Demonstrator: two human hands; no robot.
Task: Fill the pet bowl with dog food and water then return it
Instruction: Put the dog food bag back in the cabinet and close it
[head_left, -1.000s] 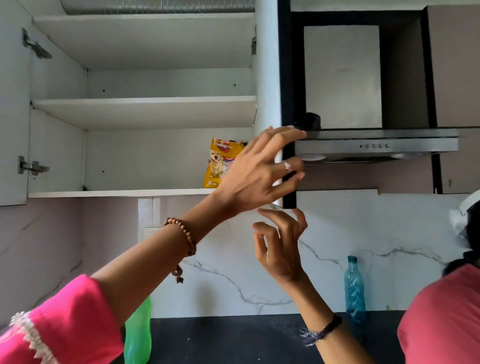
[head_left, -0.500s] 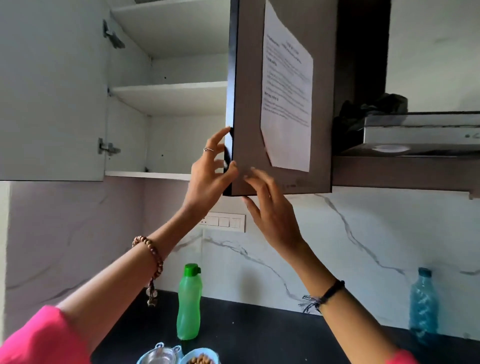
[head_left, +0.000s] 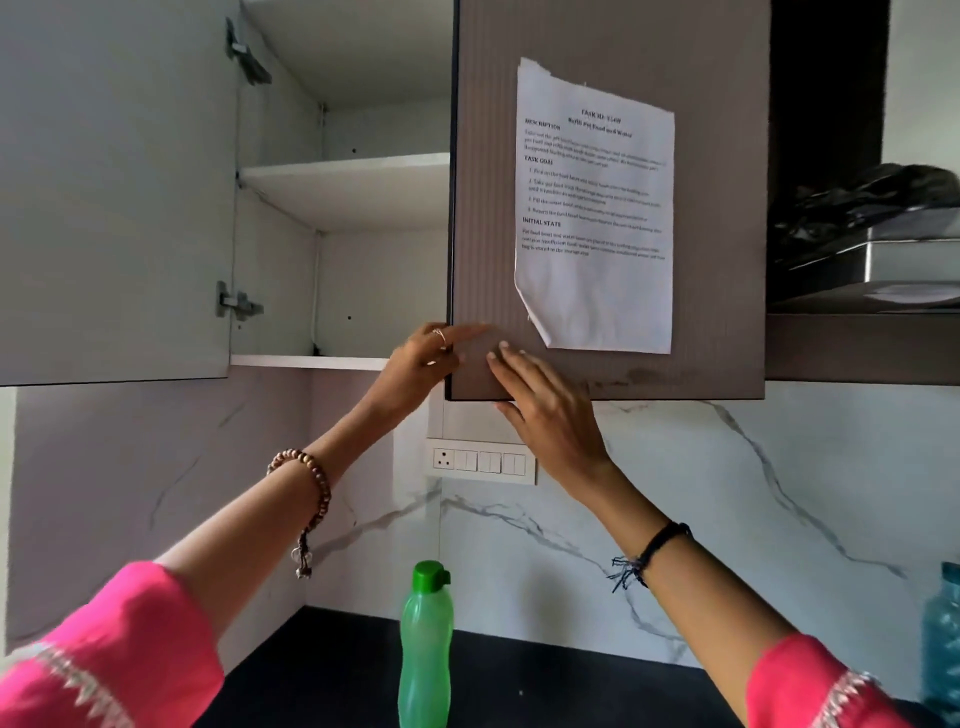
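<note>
My left hand (head_left: 423, 361) holds the lower left edge of the brown cabinet door (head_left: 727, 208), fingers on its front. My right hand (head_left: 545, 410) lies flat and open against the door's lower front, just right of the left hand. The door stands nearly square to me and hides the right half of the white cupboard (head_left: 343, 192). A printed sheet (head_left: 595, 208) is stuck on the door. Neither the dog food bag nor the pet bowl is in view.
The left cupboard door (head_left: 114, 192) hangs open. A green bottle (head_left: 425, 644) stands on the dark counter (head_left: 519, 686) below my hands, and a blue bottle (head_left: 943, 639) stands at the far right. A switch plate (head_left: 480, 461) is on the marble wall. A hood (head_left: 883, 260) sits to the right.
The right door has swung across the cupboard and now hides the dog food bag. Both hands moved onto the door's lower corner. The bowls seen at the bottom edge have left the view.
</note>
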